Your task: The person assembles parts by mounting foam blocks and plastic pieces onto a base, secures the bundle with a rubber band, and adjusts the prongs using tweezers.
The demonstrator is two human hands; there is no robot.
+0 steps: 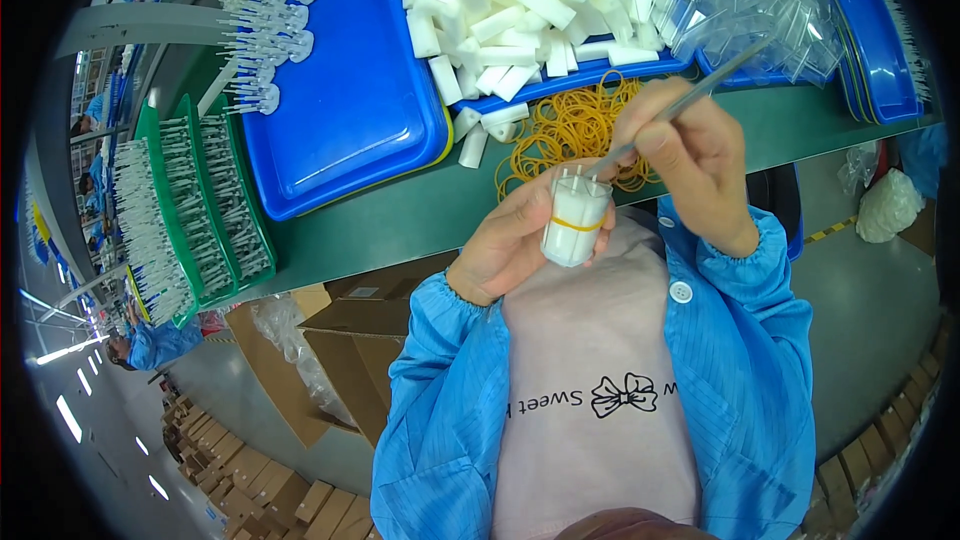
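My left hand [505, 240] is closed around a small bundle of white foam pieces [577, 210] in front of my chest. A yellow rubber band [578, 225] circles the bundle, and the upper part looks clear, with several thin white tips standing up in it. My right hand [695, 155] pinches a long, thin grey metal tool that looks like tweezers [728, 69]. The tool slants down to the left, its lower end at the rim of the bundle. Whether that end touches a tip cannot be made out. Behind both hands lies a heap of yellow rubber bands [570, 130].
White foam blocks [520, 10] fill a blue tray at the back, with clear plastic pieces [760, 10] to its right. An upturned-looking blue tray [350, 90] lies left. Green racks [205, 210] of white bristle-like parts stand farther left. Cardboard boxes [350, 340] sit below the green table [380, 225].
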